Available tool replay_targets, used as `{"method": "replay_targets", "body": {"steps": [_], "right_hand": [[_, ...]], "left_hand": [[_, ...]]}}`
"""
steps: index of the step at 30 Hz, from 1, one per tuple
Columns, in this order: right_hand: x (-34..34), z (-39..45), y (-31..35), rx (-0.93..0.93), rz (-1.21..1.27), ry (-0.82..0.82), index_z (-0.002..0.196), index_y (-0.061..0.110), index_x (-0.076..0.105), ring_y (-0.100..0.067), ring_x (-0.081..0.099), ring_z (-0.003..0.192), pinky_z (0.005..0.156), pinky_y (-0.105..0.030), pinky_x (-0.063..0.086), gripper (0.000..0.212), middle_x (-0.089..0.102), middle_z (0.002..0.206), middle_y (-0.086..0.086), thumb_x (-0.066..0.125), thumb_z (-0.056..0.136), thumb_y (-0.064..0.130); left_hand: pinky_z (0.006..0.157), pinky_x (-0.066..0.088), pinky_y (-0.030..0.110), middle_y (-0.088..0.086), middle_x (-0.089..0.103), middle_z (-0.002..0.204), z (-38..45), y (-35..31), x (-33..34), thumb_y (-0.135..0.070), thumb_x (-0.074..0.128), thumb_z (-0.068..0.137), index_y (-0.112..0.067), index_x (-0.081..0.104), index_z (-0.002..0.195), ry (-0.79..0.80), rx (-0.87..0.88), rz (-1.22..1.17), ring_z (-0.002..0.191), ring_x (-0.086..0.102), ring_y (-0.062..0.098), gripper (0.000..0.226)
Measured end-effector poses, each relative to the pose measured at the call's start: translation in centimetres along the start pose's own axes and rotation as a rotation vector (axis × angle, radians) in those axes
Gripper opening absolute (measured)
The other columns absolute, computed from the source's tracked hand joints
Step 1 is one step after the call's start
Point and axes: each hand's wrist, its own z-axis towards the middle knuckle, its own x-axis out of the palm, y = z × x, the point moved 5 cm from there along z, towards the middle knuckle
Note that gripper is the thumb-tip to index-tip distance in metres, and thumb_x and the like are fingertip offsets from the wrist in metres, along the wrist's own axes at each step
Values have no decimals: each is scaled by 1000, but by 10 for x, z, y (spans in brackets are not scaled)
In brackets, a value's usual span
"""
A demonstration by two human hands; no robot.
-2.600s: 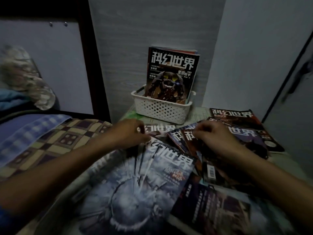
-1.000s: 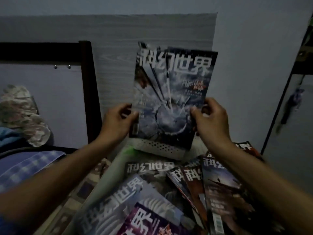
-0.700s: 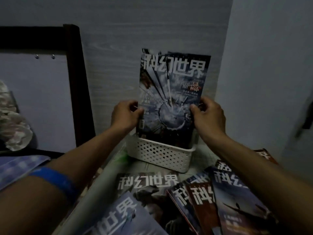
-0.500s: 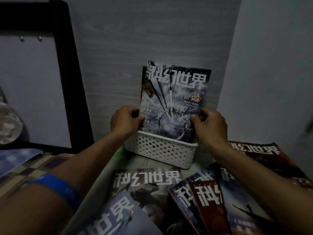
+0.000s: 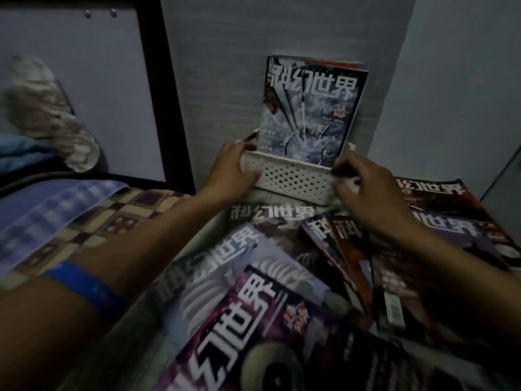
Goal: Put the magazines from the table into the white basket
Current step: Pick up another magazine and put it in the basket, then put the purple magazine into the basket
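Magazine (image 5: 310,111) stands upright in the white basket (image 5: 293,180), leaning on the wall so it won't tip; head view only. My left hand (image 5: 235,167) rests on the basket's left end, fingers loose, right hand (image 5: 363,190) loosely curled by its right end, holding nothing I can see. More magazines (image 5: 253,292) lie fanned on the counter, next to go in.

The magazine (image 5: 310,108) standing in the white basket (image 5: 293,180) reads 科幻世界, as do the table's magazines (image 5: 253,300).
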Motion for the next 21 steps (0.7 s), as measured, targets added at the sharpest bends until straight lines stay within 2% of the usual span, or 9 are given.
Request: {"method": "replay_targets", "body": {"steps": [3, 5, 7, 10, 12, 15, 18, 21], "right_hand": [[-1, -66, 36, -120, -2, 344, 100, 26, 63, -12, 66, 85, 76, -40, 55, 17, 69, 97, 5, 56, 91, 38], [1, -105, 56, -233, -161, 653, 108, 30, 62, -10, 63, 92, 80, -38, 52, 34, 67, 109, 7, 52, 90, 56], [-3, -128, 64, -246, -332, 789, 118, 29, 58, -13, 59, 101, 86, -37, 50, 55, 60, 119, 6, 50, 83, 70], [-8, -140, 73, -224, -548, 751, 121, 25, 56, -20, 56, 101, 82, -34, 49, 73, 55, 117, 1, 47, 74, 81], [-5, -148, 78, -212, -609, 768, 123, 24, 54, -22, 54, 105, 81, -35, 42, 83, 54, 117, -1, 47, 68, 86], [-5, -152, 79, -98, -568, 818, 123, 26, 50, -26, 50, 115, 89, -40, 39, 92, 57, 121, -3, 57, 55, 89], [-8, -154, 81, 70, -368, 802, 112, 29, 59, -22, 60, 104, 89, -35, 48, 80, 67, 114, 4, 72, 51, 79], [-13, -158, 81, 113, -134, 680, 100, 28, 68, -12, 64, 87, 77, -31, 53, 44, 70, 97, 8, 75, 71, 61]], "left_hand": [[72, 46, 14, -3, 69, 104, -63, -8, -24, -8, 69, 86, -29, 67, 100, 56, 94, -69, 88, 62, 5, 24], [63, 49, 14, -13, 71, 79, -98, -8, -41, -13, 68, 89, -37, 68, 90, 152, 98, -129, 71, 66, -1, 24], [63, 51, 17, -17, 71, 81, -131, -7, -46, -21, 69, 89, -36, 69, 92, 341, 73, -83, 72, 68, 0, 15], [74, 47, 16, -22, 67, 91, -162, -5, -42, -33, 72, 85, -39, 70, 96, 530, 63, 30, 86, 62, -8, 13], [77, 46, 15, -23, 63, 103, -173, -10, -42, -39, 73, 83, -42, 66, 103, 579, 42, 34, 94, 60, -8, 22], [80, 48, 16, -19, 59, 112, -184, -19, -40, -41, 72, 83, -39, 64, 109, 584, 40, 19, 103, 58, -2, 28], [87, 55, 27, -14, 59, 116, -193, -24, -40, -39, 72, 83, -32, 63, 112, 540, 9, -37, 106, 59, 4, 31], [72, 59, 26, -6, 66, 116, -192, -19, -44, -31, 71, 84, -33, 61, 115, 532, -179, -318, 95, 70, 10, 32]]}}
